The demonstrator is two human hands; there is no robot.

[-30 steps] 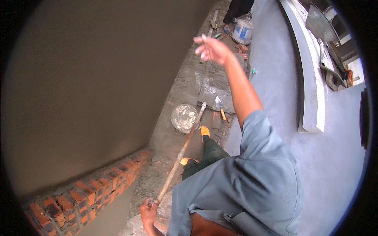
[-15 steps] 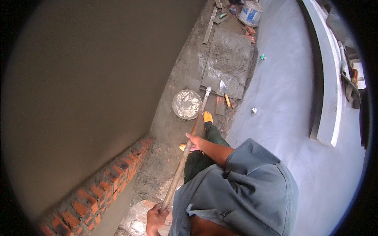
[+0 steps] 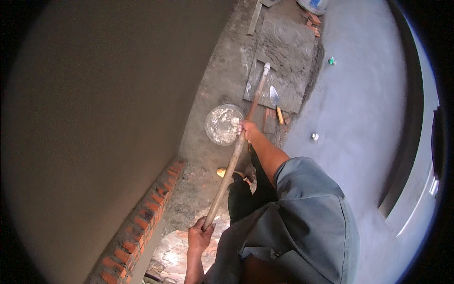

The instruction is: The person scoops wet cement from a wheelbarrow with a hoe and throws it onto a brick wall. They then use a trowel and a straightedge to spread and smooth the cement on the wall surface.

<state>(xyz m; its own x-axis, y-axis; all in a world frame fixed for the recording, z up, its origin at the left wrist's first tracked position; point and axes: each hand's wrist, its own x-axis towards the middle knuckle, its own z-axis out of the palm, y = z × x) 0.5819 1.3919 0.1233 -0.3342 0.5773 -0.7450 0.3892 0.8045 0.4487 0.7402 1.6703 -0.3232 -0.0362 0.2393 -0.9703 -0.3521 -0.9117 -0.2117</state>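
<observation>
Head view: gripped the near end of the long-handled hoe-like tool (image 3: 232, 163) in the closed left hand (image 3: 199, 236); wrapped the right hand (image 3: 247, 130) around the shaft farther forward. Pointed the flat head over the mortar-smeared board (image 3: 295, 90), contact not discernible. Ran the shaft between the round bucket (image 3: 206, 124), on the left, and the yellow-handled trowel (image 3: 275, 100), on the right.

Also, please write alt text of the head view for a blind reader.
The left hand and, farther forward, the right hand grip a long pole with a flat blade over a grey board. A trowel lies across the board's near edge; a round tub stands left of the pole.
</observation>
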